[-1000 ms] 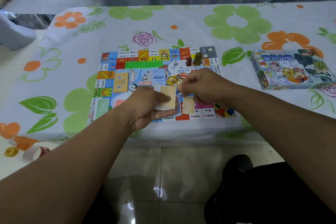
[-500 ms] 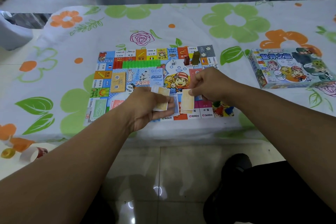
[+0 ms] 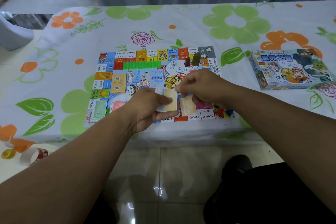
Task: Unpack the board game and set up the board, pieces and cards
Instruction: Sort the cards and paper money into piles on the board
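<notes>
The left hand (image 3: 145, 109) grips a thin stack of tan paper notes (image 3: 173, 108) over the glossy rectangular board (image 3: 138, 78). The right hand (image 3: 200, 85) curls its fingertips against the stack's top corner; whether it pinches a note is unclear.

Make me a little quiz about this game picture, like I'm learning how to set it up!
1. True or false: the box lies on top of the board.
2. Fill the gap: the long row of houses on the board is ___ in colour.
3. Pick one: what does the left hand hold? A) the box B) the houses C) cards

Key
1. False: the box lies on the cloth, to the right of the board.
2. Green.
3. C.
</notes>
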The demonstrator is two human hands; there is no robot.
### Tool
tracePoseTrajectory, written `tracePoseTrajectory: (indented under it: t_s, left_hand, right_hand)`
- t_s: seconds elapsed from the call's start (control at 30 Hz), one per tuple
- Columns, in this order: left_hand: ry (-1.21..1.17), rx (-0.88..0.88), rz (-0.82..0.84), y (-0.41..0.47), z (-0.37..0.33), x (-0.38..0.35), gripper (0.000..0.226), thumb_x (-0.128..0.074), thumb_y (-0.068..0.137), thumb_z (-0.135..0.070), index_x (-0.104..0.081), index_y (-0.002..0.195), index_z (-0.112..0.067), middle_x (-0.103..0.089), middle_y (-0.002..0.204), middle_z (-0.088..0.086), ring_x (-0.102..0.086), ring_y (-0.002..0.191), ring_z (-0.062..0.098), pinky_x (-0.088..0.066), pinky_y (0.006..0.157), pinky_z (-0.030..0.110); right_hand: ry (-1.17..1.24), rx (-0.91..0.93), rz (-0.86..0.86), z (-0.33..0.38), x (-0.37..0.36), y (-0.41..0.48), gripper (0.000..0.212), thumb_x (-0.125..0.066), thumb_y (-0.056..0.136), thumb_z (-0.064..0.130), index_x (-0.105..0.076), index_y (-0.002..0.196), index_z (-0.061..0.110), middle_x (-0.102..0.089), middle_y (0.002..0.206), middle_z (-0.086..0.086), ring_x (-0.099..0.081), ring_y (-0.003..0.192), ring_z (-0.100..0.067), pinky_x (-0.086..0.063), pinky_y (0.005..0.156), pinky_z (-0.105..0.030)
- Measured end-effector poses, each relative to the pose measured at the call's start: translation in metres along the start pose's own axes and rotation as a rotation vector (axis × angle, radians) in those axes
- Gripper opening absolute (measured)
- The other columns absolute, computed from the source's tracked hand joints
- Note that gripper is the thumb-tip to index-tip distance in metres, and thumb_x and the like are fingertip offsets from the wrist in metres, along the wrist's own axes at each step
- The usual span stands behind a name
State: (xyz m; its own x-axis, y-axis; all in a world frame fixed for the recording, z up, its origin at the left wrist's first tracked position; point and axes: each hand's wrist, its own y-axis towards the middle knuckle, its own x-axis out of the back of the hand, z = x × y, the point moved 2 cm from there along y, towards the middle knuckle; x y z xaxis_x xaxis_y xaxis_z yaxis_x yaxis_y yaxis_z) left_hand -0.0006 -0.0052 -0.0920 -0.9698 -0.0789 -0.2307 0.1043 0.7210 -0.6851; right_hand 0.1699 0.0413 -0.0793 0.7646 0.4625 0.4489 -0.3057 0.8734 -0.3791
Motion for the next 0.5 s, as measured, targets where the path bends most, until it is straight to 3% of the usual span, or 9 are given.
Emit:
tracePoseTrajectory:
  t_s: [0.13, 0.37, 0.5]
  left_hand:
    - [0.019, -0.011, 0.001, 0.0, 0.001, -0.002, 0.025, -0.061, 0.091, 0.01, -0.064, 0.115, 0.005, -0.071, 0.114, 0.021, -0.073, 0.096, 0.035, -0.062, 0.064, 0.035]
    - [0.005, 0.024, -0.02, 0.003, 0.001, 0.001, 0.028, -0.059, 0.094, 0.006, -0.057, 0.121, 0.005, -0.074, 0.106, 0.021, -0.074, 0.091, 0.036, -0.064, 0.07, 0.042]
    - [0.0, 0.023, -0.059, 0.004, 0.0, 0.004, 0.029, -0.052, 0.097, 0.002, -0.054, 0.126, 0.004, -0.074, 0.105, 0.021, -0.074, 0.097, 0.032, -0.063, 0.074, 0.043]
  right_hand:
    - [0.052, 0.012, 0.015, 0.001, -0.006, -0.002, 0.008, -0.074, 0.09, 0.016, -0.07, 0.09, 0.009, -0.066, 0.058, 0.006, -0.058, 0.047, -0.009, -0.041, 0.041, -0.022]
    - [0.035, -0.075, -0.077, -0.007, 0.01, 0.003, 0.006, -0.076, 0.087, 0.008, -0.072, 0.091, 0.008, -0.07, 0.078, -0.01, -0.056, 0.049, -0.012, -0.038, 0.039, -0.02]
    - [-0.066, -0.121, -0.078, -0.016, 0.017, 0.005, 0.001, -0.072, 0.089, 0.006, -0.072, 0.09, 0.006, -0.068, 0.072, -0.005, -0.055, 0.052, -0.014, -0.04, 0.039, -0.017]
